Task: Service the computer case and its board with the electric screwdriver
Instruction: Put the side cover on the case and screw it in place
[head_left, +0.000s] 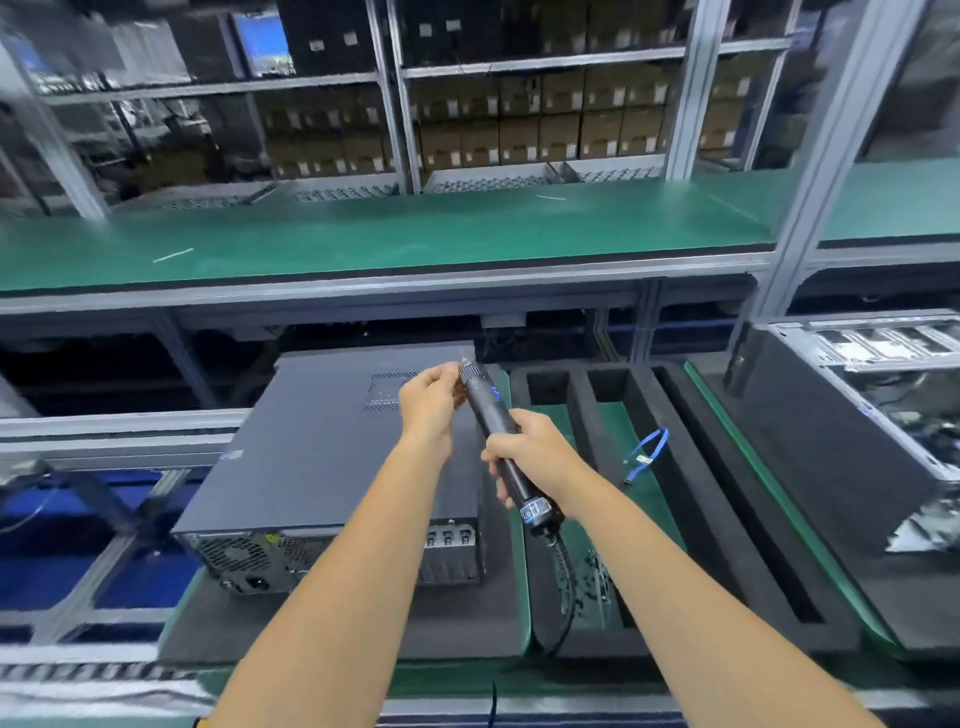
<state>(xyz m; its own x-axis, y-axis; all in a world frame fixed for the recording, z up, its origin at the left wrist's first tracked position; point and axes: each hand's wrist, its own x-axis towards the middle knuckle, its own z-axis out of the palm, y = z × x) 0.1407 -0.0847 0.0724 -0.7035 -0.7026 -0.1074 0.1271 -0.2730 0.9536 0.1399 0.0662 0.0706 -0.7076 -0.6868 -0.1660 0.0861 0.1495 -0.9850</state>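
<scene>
Green-matted factory benching (363, 234) runs across the far side, with racks of cartons behind it. Nearer, the right hand (524, 452) is wrapped around the black barrel of the electric screwdriver (498, 431), held slanting up and to the far left, while the left hand (431, 400) pinches its tip end with curled fingertips. Under both hands the closed grey computer case (332, 457) lies flat on dark foam, with a slotted foam tray (691, 467) holding a blue cable (647, 452) just to its right.

Green-topped shelf (395, 234) ahead; metal racking (519, 62) stacked with cartons (540, 124) behind.
</scene>
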